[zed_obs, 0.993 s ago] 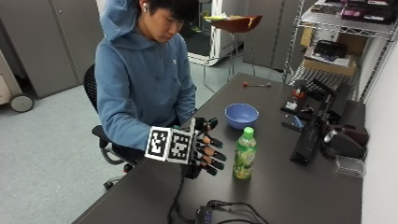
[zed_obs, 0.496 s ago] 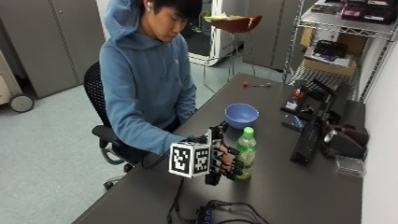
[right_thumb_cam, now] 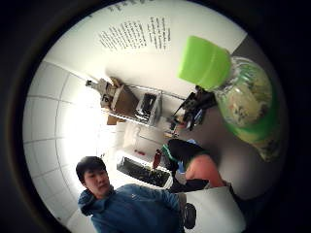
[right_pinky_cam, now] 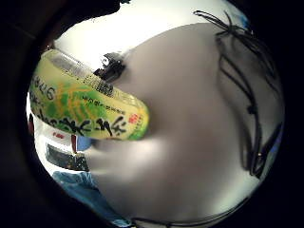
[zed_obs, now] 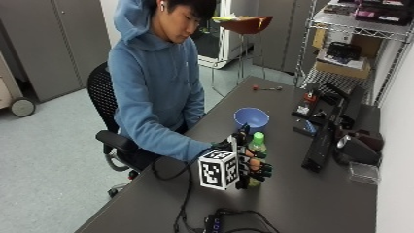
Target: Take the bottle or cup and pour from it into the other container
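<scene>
Black-gloved right hand (zed_obs: 249, 162) — fingers curled round upright green bottle (zed_obs: 257, 145).

Glossy clear plastic bottle (zed_obs: 257, 154), smooth blue bowl (zed_obs: 251, 118), matt dark table (zed_obs: 310, 199)

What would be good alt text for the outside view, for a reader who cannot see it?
A person seated at a dark table closes the gloved right hand around an upright green bottle with a green cap. A blue bowl stands on the table just beyond the bottle, and a wire shelf is behind.
</scene>
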`<act>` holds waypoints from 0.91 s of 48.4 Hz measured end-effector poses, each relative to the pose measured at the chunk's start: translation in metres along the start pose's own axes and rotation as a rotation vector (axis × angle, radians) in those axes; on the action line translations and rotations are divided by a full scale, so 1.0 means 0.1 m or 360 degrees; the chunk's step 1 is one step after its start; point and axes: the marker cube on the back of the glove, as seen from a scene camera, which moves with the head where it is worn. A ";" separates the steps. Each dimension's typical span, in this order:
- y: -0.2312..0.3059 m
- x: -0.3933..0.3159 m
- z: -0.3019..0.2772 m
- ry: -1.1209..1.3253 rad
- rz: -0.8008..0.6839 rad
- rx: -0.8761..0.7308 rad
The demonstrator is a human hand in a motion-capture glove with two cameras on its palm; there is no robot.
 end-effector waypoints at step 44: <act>-0.21 -0.67 0.70 0.0011 -0.0250 0.0079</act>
